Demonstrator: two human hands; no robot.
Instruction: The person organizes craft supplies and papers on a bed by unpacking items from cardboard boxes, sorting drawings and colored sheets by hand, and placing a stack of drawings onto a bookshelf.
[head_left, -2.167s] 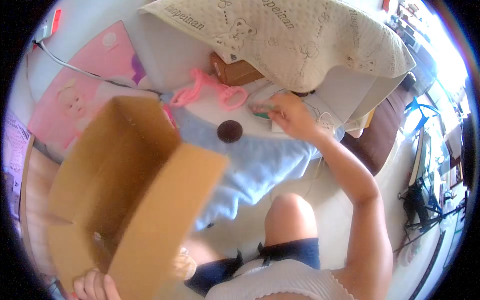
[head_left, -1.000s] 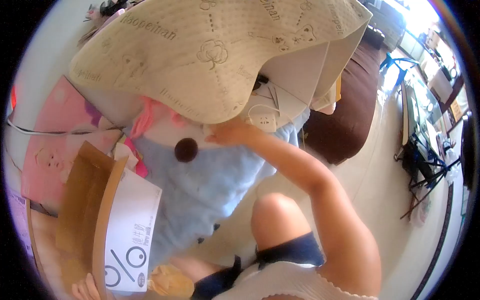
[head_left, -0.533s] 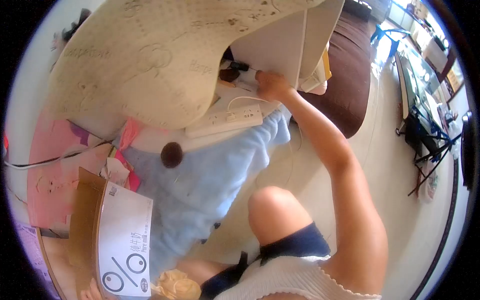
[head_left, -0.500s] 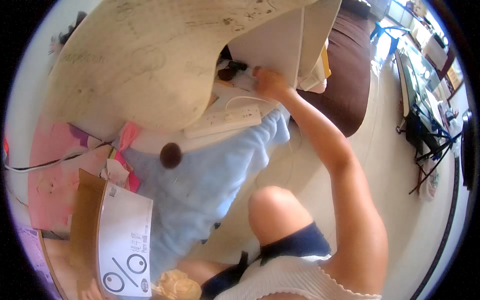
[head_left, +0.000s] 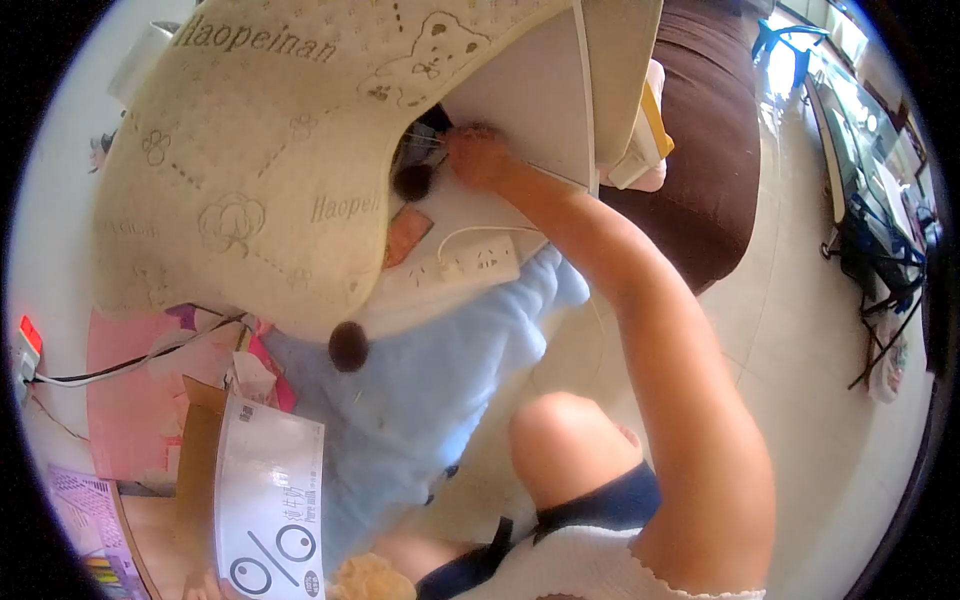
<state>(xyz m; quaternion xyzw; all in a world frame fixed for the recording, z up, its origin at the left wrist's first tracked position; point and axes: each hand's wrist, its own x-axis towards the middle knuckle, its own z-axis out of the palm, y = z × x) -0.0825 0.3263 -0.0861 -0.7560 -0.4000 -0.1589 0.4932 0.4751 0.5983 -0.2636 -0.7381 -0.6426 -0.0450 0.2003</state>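
Note:
My right hand (head_left: 475, 158) reaches under the raised cream pad (head_left: 230, 180), which is printed with bears and the word Haopeinan. The fingers curl at a dark gap beside a white panel, among small dark items. Whatever they hold is too blurred to make out. Just below that hand lie a dark round pad (head_left: 412, 182) and a small orange-brown piece (head_left: 407, 236). At the bottom left, only fingers of my left hand (head_left: 205, 586) show, closed at the edge of an open white milk carton box (head_left: 268, 490). The rest of that hand is hidden.
A white power strip (head_left: 465, 262) with a cable lies at the edge of a light blue fleece cloth (head_left: 420, 370). Another dark round pad (head_left: 348, 346) rests nearby. A brown cushioned seat (head_left: 705, 150) stands to the right; more cables (head_left: 130, 358) run at left.
My right hand has moved left and deeper under the pad. The view has shifted, and more of the pad's print and the orange-brown piece show. The box stays by my left hand.

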